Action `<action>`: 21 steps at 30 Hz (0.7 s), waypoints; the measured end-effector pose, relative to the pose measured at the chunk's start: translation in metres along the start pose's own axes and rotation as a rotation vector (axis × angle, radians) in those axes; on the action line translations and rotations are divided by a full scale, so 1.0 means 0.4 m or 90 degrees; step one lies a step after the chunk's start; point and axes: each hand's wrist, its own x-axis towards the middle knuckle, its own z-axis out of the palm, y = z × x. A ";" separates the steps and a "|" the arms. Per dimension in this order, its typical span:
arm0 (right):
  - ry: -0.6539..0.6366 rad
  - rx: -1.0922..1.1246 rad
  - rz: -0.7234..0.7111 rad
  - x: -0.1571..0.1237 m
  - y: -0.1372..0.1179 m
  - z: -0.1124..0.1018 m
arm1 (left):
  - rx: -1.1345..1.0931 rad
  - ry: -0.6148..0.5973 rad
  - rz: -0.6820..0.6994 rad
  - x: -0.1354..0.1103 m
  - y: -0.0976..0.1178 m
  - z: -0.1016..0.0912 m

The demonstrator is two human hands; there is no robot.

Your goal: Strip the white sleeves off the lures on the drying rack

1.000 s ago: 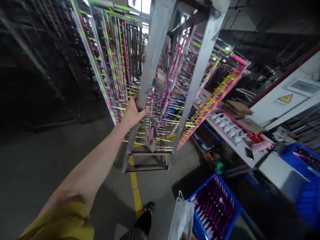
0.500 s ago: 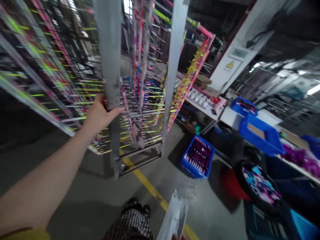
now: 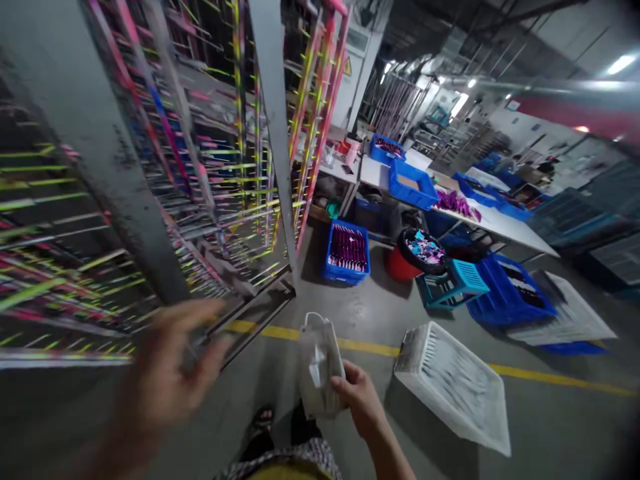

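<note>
My left hand [image 3: 173, 367] is blurred at the lower left, its thumb and fingers apart with nothing seen between them. It appears in front of the lower part of a grey metal rack post [image 3: 107, 140]; whether they touch I cannot tell. In my right hand [image 3: 360, 393], low in the middle, is a pale, shiny, box-like piece [image 3: 317, 367] with a thin white loop at its top. My thumb lies over its right edge, and the other fingers are mostly hidden behind it. The rack [image 3: 280, 127] bears rows of paint-stained pegs in yellow, pink and white.
A blue crate [image 3: 345, 275] of dark purple pieces stands on the floor ahead. To the right are a red bucket [image 3: 400, 265], a teal stool [image 3: 455, 283] and a white basket [image 3: 450, 407] of pale pieces. Behind them runs a long table [image 3: 525, 233] with blue trays.
My left hand has let go of the rack post and opened. My right hand has come up into view with the pale piece. The view has swung right, bringing the white basket into sight.
</note>
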 end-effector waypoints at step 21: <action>0.522 -0.522 -0.356 -0.675 -0.021 -0.454 | -0.170 -0.508 0.449 -0.484 0.544 0.502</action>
